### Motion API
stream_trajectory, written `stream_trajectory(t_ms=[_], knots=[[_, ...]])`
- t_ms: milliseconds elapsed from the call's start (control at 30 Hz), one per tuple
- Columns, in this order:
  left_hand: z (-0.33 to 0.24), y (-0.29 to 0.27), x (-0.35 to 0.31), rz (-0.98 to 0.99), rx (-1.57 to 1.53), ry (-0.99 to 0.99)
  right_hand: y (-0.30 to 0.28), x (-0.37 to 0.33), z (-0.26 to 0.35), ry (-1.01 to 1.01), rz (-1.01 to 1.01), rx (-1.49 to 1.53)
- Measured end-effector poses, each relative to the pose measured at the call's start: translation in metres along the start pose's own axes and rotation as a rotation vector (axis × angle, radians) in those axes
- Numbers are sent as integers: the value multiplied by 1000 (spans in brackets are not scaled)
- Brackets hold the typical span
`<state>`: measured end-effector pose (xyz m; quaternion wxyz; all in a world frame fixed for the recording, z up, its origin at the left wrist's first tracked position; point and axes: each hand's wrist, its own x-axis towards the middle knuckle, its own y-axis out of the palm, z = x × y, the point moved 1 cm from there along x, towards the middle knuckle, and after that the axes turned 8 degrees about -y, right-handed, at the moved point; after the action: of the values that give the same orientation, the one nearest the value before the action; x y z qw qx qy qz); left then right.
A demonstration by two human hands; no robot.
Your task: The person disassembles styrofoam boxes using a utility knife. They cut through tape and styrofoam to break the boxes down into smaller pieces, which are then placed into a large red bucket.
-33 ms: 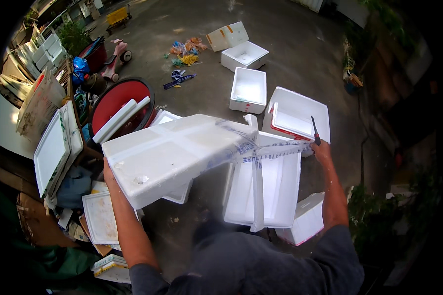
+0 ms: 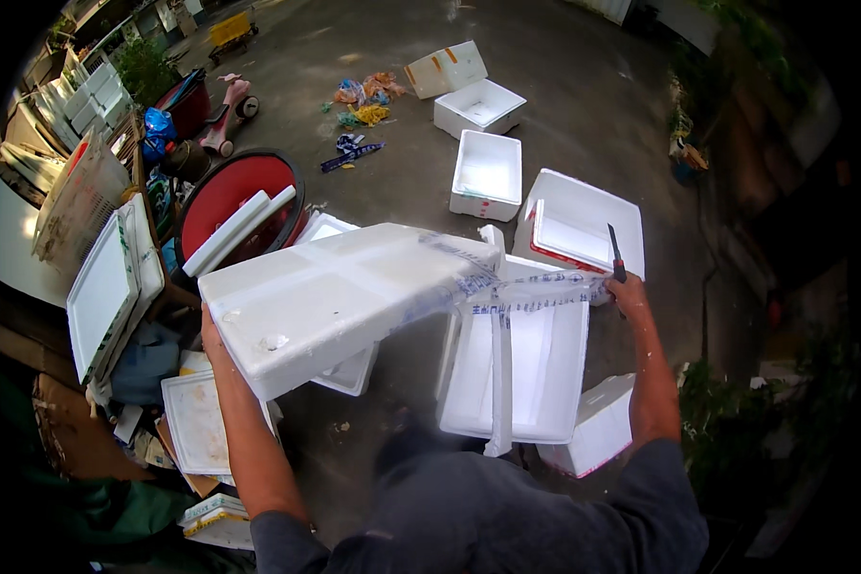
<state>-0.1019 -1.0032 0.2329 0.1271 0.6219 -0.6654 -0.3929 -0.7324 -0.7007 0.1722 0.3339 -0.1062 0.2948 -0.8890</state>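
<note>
Head view: grey outdoor ground [image 2: 593, 115] lies beneath the foam box [image 2: 340, 292].

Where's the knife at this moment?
In the head view, the knife is right of centre in the right hand, its blade pointing up, next to the end of the stretched clear tape.

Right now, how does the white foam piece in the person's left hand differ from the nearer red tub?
The foam piece is white and boxy; the tub, round and red inside. The left hand holds the foam piece; no hand touches the tub. Tape crosses the foam piece; the tub shows none.
</note>
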Motion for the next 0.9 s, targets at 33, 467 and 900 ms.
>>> stream_trajectory(t_ms=[33,467,900], knots=[[-7,2,1,8,-1,10,1,-8,19,79,87,66],[2,16,12,-5,-123,137,63,-76,17,202,-419,1198],[49,26,-35,24,-16,297,248,-146,213,262,267,973]])
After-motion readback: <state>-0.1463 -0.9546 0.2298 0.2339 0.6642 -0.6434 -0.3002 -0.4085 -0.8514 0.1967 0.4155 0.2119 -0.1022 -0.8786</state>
